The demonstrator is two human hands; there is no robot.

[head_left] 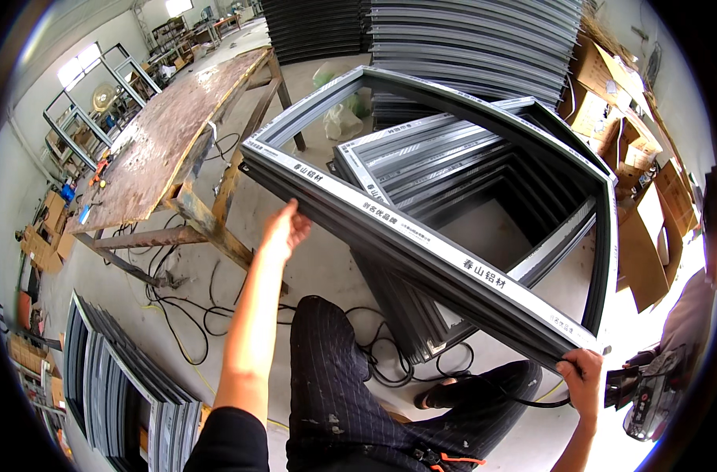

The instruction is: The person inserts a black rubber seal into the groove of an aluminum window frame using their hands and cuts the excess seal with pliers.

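Right hand is closed round the near right corner of a grey frame, so I'd say that grip's sorted. The frame sits skewed over the frame stack; can't tell if its far side rests there. Left hand is loosely open, fingertips by the near rail, contact unclear. Looks mid-handling to me: it isn't squared up with the ones below.

Open gap between table and raised frame; left hand can pass there.
Frame stack blocks underneath, cables loop across floor, cardboard boxes crowd the right side.
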